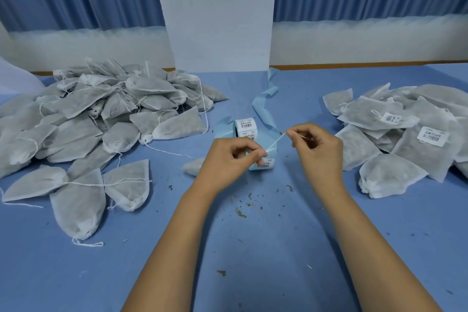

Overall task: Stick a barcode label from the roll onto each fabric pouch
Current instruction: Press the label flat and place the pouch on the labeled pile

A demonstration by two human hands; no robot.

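My left hand (228, 157) and my right hand (316, 149) each pinch one end of a white drawstring (276, 143), stretched taut between them above the blue table. The string seems to belong to a grey fabric pouch (192, 166) that lies mostly hidden under my left hand. Just behind my hands stands the label roll (246, 128) with barcode labels on pale blue backing. Its used backing strip (266, 109) trails off toward the wall. One barcode label (267, 162) shows on the strip near my left fingertips.
A large heap of unlabelled pouches (101, 114) with loose strings fills the left side. A pile of pouches bearing barcode labels (410, 132) lies at the right. Dried herb crumbs (243, 210) dot the blue table cover (253, 261). A white pillar (217, 20) stands behind.
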